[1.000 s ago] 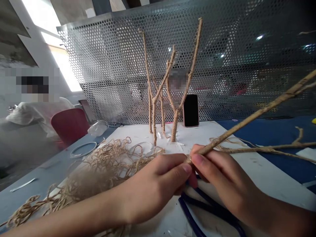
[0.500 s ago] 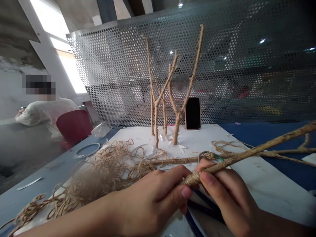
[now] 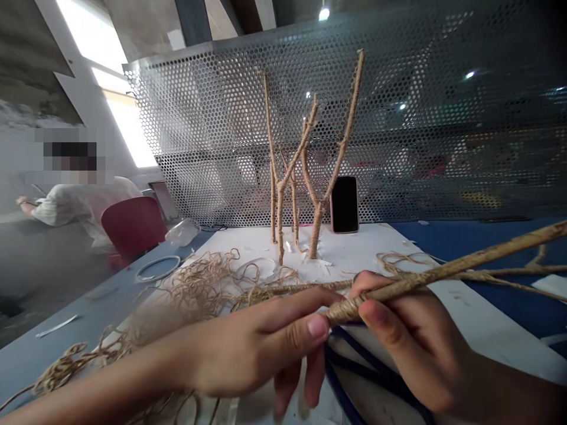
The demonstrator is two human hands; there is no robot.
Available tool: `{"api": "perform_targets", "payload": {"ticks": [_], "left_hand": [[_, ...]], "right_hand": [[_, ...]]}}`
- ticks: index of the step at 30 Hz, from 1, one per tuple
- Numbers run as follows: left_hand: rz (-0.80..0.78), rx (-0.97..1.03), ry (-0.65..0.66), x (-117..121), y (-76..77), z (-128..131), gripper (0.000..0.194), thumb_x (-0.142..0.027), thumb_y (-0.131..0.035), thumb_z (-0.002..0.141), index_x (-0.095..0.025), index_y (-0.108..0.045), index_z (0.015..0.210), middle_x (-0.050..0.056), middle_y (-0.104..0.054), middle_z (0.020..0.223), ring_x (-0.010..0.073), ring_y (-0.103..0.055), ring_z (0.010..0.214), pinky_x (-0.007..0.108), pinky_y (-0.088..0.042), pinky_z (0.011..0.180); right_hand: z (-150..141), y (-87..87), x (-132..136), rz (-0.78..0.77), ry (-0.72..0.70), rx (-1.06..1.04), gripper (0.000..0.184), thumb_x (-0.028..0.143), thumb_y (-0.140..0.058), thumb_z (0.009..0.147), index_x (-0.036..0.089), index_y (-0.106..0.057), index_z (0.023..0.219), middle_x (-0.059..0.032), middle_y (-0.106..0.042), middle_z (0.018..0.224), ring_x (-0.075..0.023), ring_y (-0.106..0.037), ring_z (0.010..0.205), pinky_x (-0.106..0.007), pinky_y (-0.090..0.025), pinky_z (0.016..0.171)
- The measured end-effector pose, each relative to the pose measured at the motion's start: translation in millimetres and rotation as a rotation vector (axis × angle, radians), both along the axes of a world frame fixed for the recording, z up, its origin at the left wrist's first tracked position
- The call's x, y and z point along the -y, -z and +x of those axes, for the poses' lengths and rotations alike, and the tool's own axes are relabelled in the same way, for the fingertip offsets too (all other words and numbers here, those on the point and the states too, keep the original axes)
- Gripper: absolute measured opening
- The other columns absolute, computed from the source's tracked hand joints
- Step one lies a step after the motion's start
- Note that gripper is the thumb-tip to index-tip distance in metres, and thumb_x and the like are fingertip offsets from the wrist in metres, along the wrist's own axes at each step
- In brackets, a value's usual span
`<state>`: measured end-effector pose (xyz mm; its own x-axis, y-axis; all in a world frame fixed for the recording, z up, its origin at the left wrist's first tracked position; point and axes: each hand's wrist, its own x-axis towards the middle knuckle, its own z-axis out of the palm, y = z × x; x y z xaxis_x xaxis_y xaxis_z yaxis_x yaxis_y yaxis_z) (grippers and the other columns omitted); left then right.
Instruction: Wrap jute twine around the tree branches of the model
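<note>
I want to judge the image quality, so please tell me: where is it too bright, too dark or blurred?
Head view: the window at left is overexposed; head view: a hazy blur covers part of the twine; head view: the perforated panel darkens toward upper right; head view: the stick looks fairly sharp, the lower fingers of the left hand softer.

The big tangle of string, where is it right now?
In the head view, the tangle of string lies left of centre, mostly beyond the left hand and its forearm, nearer than the standing branches.
</note>
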<state>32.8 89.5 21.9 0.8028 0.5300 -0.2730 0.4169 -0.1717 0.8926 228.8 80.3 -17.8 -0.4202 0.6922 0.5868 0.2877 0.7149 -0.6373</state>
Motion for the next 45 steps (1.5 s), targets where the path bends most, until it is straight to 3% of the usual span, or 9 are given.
{"api": "perform_targets", "payload": {"ticks": [2,5,10,16,21,26,33,41,45], "left_hand": [[-0.043,0.004,0.020,-3.7,-2.8,-1.5,0.038,-0.043,-0.022,0.092,-0.019,-0.043,0.113,-0.003,-0.047,0.063,0.0068,-0.040,0.045,0.018,-0.032,0.043],[0.226,0.056,-0.113,-6.5,-1.3,1.8,0.034,-0.041,-0.029,0.092,-0.017,-0.053,0.091,-0.005,-0.036,0.057,0.0068,-0.032,0.048,0.017,-0.029,0.045],[0.661,0.064,-0.270,-3.9,9.4,15.1,0.026,-0.033,-0.032,0.091,-0.018,-0.042,0.072,-0.005,-0.036,0.056,0.0080,-0.034,0.049,0.020,-0.028,0.046],[0.852,-0.030,-0.385,-6.0,21.9,16.9,0.023,-0.028,-0.033,0.090,-0.019,-0.038,0.069,-0.005,-0.037,0.056,0.0084,-0.033,0.049,0.023,-0.026,0.048],[0.745,0.085,-0.481,-10.0,32.0,19.7,0.020,-0.031,-0.037,0.090,-0.018,-0.044,0.077,-0.006,-0.038,0.055,0.0082,-0.035,0.050,0.021,-0.027,0.048],[0.633,0.183,-0.528,-10.7,35.0,24.1,0.017,-0.032,-0.044,0.087,-0.017,-0.048,0.080,-0.006,-0.040,0.061,0.0078,-0.034,0.054,0.020,-0.029,0.050],[0.525,0.210,-0.542,-7.9,34.4,25.1,0.021,-0.034,-0.042,0.087,-0.016,-0.051,0.083,-0.003,-0.042,0.065,0.0092,-0.035,0.058,0.021,-0.031,0.052],[0.485,0.230,-0.513,-7.8,33.0,23.5,0.019,-0.034,-0.043,0.087,-0.016,-0.047,0.082,-0.003,-0.041,0.066,0.0093,-0.038,0.059,0.021,-0.033,0.053],[0.383,0.217,-0.487,-9.4,38.2,23.6,0.015,-0.033,-0.039,0.089,-0.018,-0.041,0.086,-0.004,-0.045,0.064,0.0087,-0.041,0.055,0.021,-0.034,0.051]], "right_hand": [[2.3,-6.8,-3.8,-0.062,-0.041,0.034,0.032,0.032,-0.034,0.091,0.019,-0.051,0.066,0.0023,-0.039,0.056,-0.0114,-0.042,0.051,-0.024,-0.034,0.048],[2.5,-13.0,-7.6,-0.128,-0.047,0.016,0.034,0.032,-0.036,0.091,0.019,-0.058,0.068,0.0026,-0.038,0.056,-0.0099,-0.037,0.048,-0.024,-0.030,0.045],[-1.4,-12.4,-10.2,-0.214,0.040,-0.193,0.023,0.034,-0.045,0.088,0.021,-0.055,0.073,0.0043,-0.037,0.054,-0.0088,-0.033,0.045,-0.021,-0.025,0.039],[-1.1,-20.6,-11.2,-0.346,0.023,-0.160,0.019,0.027,-0.043,0.089,0.020,-0.059,0.081,0.0052,-0.038,0.052,-0.0080,-0.036,0.045,-0.019,-0.028,0.039],[2.0,-21.2,-13.2,-0.363,-0.011,-0.115,0.022,0.016,-0.044,0.085,0.021,-0.059,0.101,0.0037,-0.048,0.052,-0.0124,-0.049,0.051,-0.022,-0.040,0.048],[3.7,-21.3,-14.5,-0.312,0.009,-0.091,0.017,0.020,-0.047,0.084,0.021,-0.061,0.094,0.0028,-0.051,0.049,-0.0126,-0.048,0.044,-0.024,-0.042,0.046],[1.3,-12.5,-22.2,-0.229,0.068,-0.097,0.013,0.028,-0.053,0.082,0.021,-0.062,0.077,0.0008,-0.057,0.055,-0.0151,-0.054,0.053,-0.025,-0.043,0.048],[1.4,-19.3,-16.9,-0.274,0.075,-0.065,0.016,0.025,-0.051,0.082,0.020,-0.063,0.073,0.0004,-0.055,0.051,-0.0174,-0.056,0.057,-0.027,-0.047,0.053],[3.7,-17.4,-18.4,-0.259,0.074,-0.083,0.016,0.023,-0.052,0.081,0.020,-0.062,0.070,0.0004,-0.055,0.052,-0.0170,-0.056,0.056,-0.026,-0.046,0.051]]}}
